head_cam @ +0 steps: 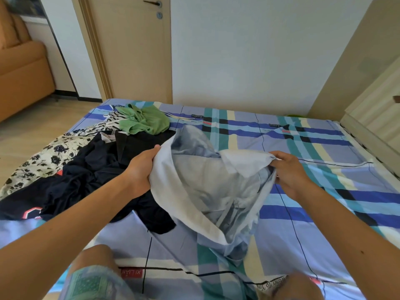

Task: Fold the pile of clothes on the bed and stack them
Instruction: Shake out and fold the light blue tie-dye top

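The bed [324, 191], under a blue, teal and cream plaid sheet, carries an unfolded heap along its left edge: black garments [91, 169], a cream floral-print piece [49, 156] and a crumpled green top [145, 121] near the far left corner. Over the bed's middle hangs a pale blue shirt with white edging [212, 187]. The left hand [140, 169] grips its left edge with curled fingers, and the right hand [290, 172] pinches its right edge.

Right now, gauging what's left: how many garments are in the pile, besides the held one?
4 visible: green top at the far end, striped piece left of it, floral piece at the left edge, dark clothing in the middle, possibly hiding more.
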`<act>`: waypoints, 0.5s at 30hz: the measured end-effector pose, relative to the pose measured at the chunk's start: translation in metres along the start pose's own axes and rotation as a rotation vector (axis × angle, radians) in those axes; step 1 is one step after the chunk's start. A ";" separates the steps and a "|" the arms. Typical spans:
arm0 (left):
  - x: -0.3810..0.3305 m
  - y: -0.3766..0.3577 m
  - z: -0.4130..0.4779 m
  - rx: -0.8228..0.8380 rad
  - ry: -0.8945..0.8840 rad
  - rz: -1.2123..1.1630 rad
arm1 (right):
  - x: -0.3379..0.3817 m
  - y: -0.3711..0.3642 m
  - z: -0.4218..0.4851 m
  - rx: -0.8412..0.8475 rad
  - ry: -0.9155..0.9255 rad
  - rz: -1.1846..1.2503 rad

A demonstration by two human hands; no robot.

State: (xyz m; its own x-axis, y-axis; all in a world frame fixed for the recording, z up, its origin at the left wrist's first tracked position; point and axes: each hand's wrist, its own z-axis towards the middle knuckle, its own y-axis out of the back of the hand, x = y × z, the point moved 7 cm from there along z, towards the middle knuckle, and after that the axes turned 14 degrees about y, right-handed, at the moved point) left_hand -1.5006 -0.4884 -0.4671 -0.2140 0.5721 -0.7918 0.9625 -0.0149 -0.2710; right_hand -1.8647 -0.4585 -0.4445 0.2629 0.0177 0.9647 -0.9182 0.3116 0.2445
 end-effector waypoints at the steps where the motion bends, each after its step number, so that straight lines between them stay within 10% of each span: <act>1: 0.002 -0.003 -0.002 0.040 0.005 0.032 | -0.005 -0.001 0.000 0.000 -0.054 0.007; 8: -0.015 -0.022 -0.025 -0.143 -0.480 0.957 | -0.012 -0.001 0.002 0.048 -0.135 -0.151; 15: -0.032 -0.023 -0.027 -0.182 -0.682 1.011 | -0.015 0.007 0.003 -0.007 -0.089 -0.240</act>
State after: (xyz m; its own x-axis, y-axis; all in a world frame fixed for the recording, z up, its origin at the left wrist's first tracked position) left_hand -1.5112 -0.4847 -0.4209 0.6492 -0.1759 -0.7400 0.7438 -0.0568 0.6660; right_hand -1.8757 -0.4595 -0.4565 0.4458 -0.1409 0.8840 -0.8306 0.3030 0.4672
